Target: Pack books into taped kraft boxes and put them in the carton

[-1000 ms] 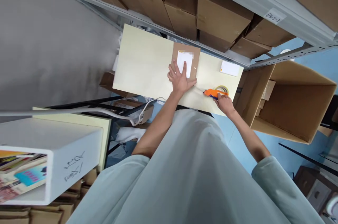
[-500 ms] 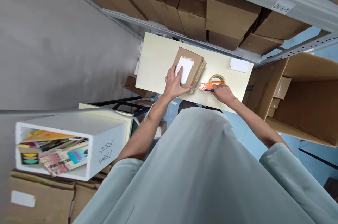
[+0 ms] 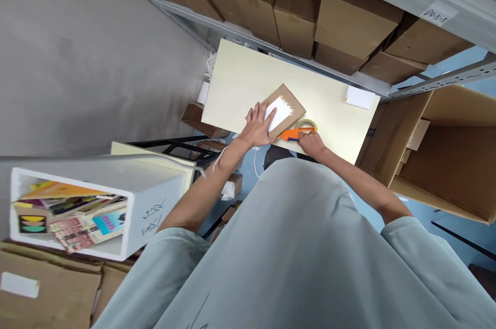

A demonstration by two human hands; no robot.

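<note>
Right by the near edge of the worktop (image 3: 240,76), the person's right hand (image 3: 311,144) has its fingers wrapped around an orange tape dispenser (image 3: 289,135) with a yellow-edged tape roll. Its nose points at a cardboard box (image 3: 296,106) lying askew; whether they touch, I can't tell. The left hand (image 3: 256,129) rests on that box, fingers spread, partly over its white label (image 3: 278,113). Farther off, a white rectangular item (image 3: 359,97) sits near the worktop's far right corner, below shelved cartons (image 3: 356,24).
</note>
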